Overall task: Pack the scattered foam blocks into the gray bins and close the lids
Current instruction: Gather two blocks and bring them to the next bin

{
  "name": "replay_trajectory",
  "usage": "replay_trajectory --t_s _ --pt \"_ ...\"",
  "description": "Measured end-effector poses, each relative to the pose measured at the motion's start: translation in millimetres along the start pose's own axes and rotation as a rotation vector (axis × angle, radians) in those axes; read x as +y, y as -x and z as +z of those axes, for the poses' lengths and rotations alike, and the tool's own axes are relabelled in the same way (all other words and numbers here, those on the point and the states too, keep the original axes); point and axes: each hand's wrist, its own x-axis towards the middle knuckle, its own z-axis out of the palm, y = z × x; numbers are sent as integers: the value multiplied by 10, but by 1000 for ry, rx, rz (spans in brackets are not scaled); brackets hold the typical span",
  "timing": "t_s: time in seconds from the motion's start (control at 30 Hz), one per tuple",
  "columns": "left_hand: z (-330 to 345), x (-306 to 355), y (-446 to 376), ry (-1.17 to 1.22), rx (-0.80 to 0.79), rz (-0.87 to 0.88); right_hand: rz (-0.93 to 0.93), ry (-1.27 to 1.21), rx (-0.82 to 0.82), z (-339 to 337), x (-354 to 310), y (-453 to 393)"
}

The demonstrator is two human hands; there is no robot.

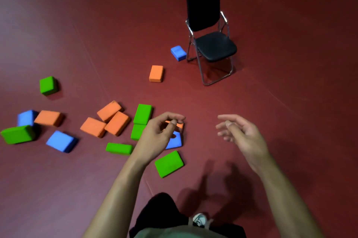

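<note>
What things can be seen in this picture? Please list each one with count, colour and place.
green blocks: six, green, floor, mostly left and centre
orange blocks: six, orange, floor; one partly hidden behind the left hand
blue blocks: four, blue; one beside the chair
folding chair: one, black with metal frame, upper right
floor: dark red
left hand: fingers loosely curled, holds nothing
right hand: open, holds nothing

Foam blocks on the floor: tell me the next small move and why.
Probably lower the left hand onto the blue block just beneath it and grip it. Both the left and the right hand are empty, blocks lie scattered across the floor, and no gray bin is in view.
</note>
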Motion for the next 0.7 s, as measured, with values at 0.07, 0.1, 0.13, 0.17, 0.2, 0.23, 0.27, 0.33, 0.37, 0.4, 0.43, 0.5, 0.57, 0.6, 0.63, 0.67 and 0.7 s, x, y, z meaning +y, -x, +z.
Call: replay_trajectory --t_s 0.07,0.1,0.13,0.17,0.2,0.23,0.27,0.33,0.37,0.4,0.43,0.5,0.57,0.6,0.63,0.67,0.7 --pt "38 -29 -229 17 40 -29 6 1 -37 -105 -82 -381" --pt "31 -51 -355 28 62 -43 11 5 -60 -131 -114 -575" --pt "5 -72 -479 40 86 -61 22 14 -83 -139 -145 -763" --pt "-30 -97 -600 54 115 -79 33 30 -104 -132 -162 -943" --pt "-73 -132 -763 68 154 -98 41 54 -133 -113 -182 -1164" --pt "-101 -162 -909 84 189 -117 47 75 -162 -92 -200 -1349" --pt "-120 -185 -1016 104 215 -137 54 85 -182 -73 -222 -1475" --pt "-137 -272 -1438 160 261 -163 39 96 -202 -56 -289 -1890" --pt "-112 -315 -1710 182 269 -167 11 105 -206 -68 -340 -2109" --pt "-72 -348 -1997 200 263 -171 -14 115 -201 -91 -403 -2326" --pt "-31 -365 -2292 213 245 -165 -27 117 -187 -116 -480 -2535" --pt "39 -298 -2884 220 197 -111 -58 109 -162 -161 -676 -2951" --pt "93 -148 -3452 205 155 -57 -77 116 -143 -225 -866 -3377" --pt "112 -78 -3696 199 137 -52 -70 124 -134 -276 -942 -3576" --pt "117 -13 -3910 196 125 -47 -66 125 -124 -316 -1003 -3773" --pt "109 40 -4105 197 119 -41 -65 115 -115 -346 -1040 -3984" --pt "96 76 -4285 197 117 -38 -58 104 -106 -371 -1065 -4198"
